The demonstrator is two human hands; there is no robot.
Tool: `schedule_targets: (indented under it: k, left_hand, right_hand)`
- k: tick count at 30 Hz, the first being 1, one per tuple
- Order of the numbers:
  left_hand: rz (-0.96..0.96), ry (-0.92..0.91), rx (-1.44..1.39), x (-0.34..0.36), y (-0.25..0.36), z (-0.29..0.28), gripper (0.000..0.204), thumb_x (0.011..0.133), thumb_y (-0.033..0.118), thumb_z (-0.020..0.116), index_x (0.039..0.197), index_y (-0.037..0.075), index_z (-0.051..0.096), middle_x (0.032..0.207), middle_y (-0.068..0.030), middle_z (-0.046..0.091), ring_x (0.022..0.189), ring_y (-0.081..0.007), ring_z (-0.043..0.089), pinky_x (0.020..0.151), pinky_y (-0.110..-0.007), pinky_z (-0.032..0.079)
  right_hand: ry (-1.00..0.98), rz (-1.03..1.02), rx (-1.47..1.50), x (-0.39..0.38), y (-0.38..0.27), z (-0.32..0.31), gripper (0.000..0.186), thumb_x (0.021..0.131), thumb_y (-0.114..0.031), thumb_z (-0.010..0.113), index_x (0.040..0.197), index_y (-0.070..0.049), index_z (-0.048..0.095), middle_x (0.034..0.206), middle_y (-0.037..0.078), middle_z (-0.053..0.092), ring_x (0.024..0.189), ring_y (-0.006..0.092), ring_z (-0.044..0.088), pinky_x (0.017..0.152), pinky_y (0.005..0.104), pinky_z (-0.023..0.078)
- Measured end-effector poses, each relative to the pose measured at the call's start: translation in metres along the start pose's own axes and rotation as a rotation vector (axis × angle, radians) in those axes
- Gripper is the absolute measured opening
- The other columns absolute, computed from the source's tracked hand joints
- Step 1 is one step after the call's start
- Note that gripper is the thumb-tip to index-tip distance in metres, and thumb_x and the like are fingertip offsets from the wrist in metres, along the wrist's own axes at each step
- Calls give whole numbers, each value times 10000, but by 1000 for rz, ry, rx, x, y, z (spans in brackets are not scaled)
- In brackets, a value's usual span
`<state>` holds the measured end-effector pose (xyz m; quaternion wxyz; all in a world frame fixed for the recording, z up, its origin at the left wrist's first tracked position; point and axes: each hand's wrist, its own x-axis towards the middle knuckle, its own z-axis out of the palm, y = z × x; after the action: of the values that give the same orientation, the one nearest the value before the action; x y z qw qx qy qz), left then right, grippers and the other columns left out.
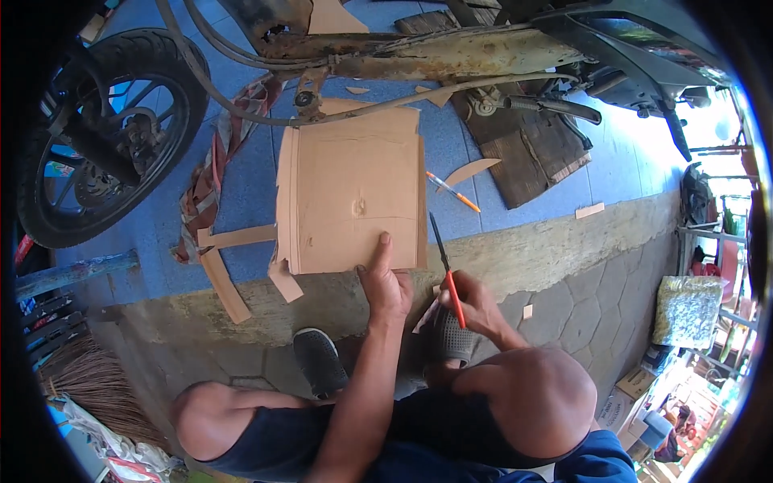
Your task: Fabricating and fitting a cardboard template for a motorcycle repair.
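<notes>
Brown, roughly square cardboard sheet (346, 177) is extending forward from our left hand (386, 282), the nearer grip; we're pinching its near edge. Our right hand (477, 304), sitting to its near right, is clasping an orange-handled dark-bladed tool (454, 291), long axis pointing forward, tip hovering just beside the sheet's right edge.

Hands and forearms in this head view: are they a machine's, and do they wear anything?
They're human. The left hand and right hand show no glove. The left forearm is slim and sleeveless, as is the visible part of the right forearm. No watch, cables or clear markings show.
</notes>
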<state>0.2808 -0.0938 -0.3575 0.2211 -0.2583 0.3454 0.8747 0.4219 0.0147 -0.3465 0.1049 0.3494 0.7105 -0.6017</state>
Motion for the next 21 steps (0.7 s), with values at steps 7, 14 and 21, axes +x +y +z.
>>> schedule_targets:
  k: [7, 14, 21]
  left_hand:
    - [27, 18, 22, -8, 3, 7, 431, 892, 60, 669, 1287, 22, 499, 1217, -94, 580, 1115, -203, 583, 959, -351, 499]
    - [-11, 1, 3, -5, -5, -4, 415, 919, 99, 650, 1302, 40, 502, 1227, -77, 590, 1129, -204, 583, 980, -360, 487]
    - [-80, 12, -71, -10, -4, -2, 412, 909, 93, 661, 1288, 30, 511, 1211, -75, 596, 1118, -197, 587, 960, -355, 496]
  right_hand:
    - [-5, -94, -43, 12, -23, 12, 474, 851, -462, 639, 895, 7, 594, 704, 115, 570, 670, 186, 541, 635, 360, 442]
    - [-14, -56, 0, 15, -20, 14, 497, 884, -479, 620, 816, 7, 546, 644, 83, 525, 625, 152, 470, 582, 352, 410]
    - [31, -66, -8, 12, -18, 18, 468, 909, -436, 622, 785, 9, 555, 623, 65, 521, 619, 121, 465, 569, 335, 407]
